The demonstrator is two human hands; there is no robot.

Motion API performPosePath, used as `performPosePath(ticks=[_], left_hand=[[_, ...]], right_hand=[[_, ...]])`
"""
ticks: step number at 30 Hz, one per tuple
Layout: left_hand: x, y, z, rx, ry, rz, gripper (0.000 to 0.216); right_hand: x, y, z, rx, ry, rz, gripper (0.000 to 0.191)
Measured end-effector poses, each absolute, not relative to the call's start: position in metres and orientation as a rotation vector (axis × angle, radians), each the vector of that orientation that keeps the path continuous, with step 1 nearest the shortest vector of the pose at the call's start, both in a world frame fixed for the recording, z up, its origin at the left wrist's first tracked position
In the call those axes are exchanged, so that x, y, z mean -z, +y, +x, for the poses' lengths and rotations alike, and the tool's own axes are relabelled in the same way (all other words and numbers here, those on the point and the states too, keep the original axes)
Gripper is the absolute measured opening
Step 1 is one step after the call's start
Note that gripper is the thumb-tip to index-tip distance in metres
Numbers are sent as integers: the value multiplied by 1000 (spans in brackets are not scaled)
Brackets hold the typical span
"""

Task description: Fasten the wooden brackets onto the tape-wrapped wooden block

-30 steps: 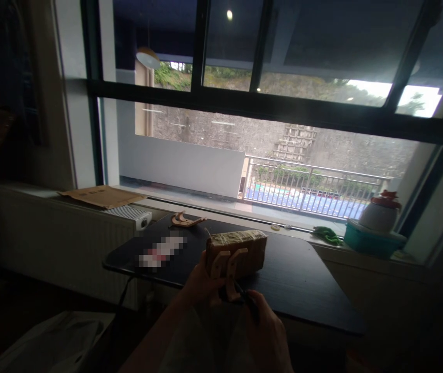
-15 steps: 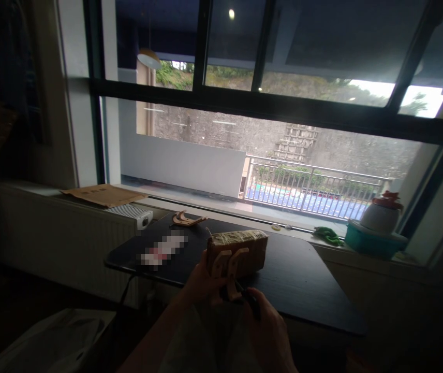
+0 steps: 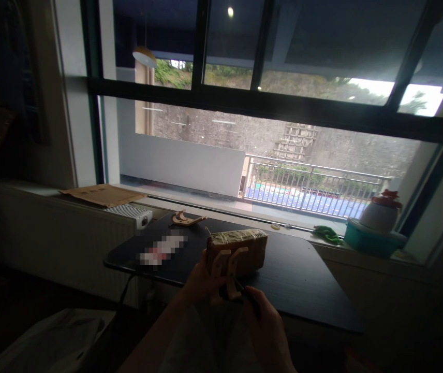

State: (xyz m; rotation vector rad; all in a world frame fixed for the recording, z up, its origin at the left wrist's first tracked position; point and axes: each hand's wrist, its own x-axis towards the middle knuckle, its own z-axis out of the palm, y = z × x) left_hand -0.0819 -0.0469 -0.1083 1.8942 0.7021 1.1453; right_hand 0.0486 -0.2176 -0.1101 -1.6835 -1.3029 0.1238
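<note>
Two pale wooden curved hook pieces (image 3: 233, 273) stand side by side in front of a cardboard box (image 3: 250, 254) on the dark table. My left hand (image 3: 201, 284) is closed around the hook pieces, its thumb across their lower part. Closed in my right hand (image 3: 267, 317) is a black-handled tool (image 3: 249, 296), its front end at the lower part of the right-hand hook piece. Shadow hides the tip, so its exact kind is unclear. Another curved wooden piece (image 3: 187, 219) lies near the table's far left edge.
A blurred-out pale and red item (image 3: 164, 249) lies on the left of the black table (image 3: 303, 285). On the windowsill are a brown envelope (image 3: 103, 194), a green cloth (image 3: 327, 234) and a teal container (image 3: 372, 239) with a white, red-topped bottle (image 3: 380, 211).
My right hand and the black-handled tool have turned very slightly. The hook pieces, the box and my left hand stay practically where they were.
</note>
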Motion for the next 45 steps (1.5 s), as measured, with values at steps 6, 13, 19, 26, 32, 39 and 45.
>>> performPosePath(ticks=[6, 13, 19, 26, 32, 39, 45], left_hand=[[111, -46, -81, -1162, 675, 1879, 81], [111, -46, -82, -1124, 748, 1888, 84], [112, -45, -82, -1136, 719, 1889, 82], [110, -47, -82, -1151, 717, 1855, 82], [110, -48, -81, -1142, 754, 1864, 84], [109, -48, -82, -1151, 750, 1878, 85], [110, -48, -82, -1137, 734, 1886, 82]], right_hand=[[108, -223, 48, 115, -1437, -1728, 35], [111, -222, 49, -57, -1290, -1668, 26], [113, -222, 49, -107, -1262, -1707, 27], [112, -224, 53, 217, -1536, -1738, 35], [114, -220, 52, 32, -1375, -1630, 31], [111, -221, 51, 9, -1357, -1701, 32], [104, -223, 53, 312, -1578, -1767, 35]])
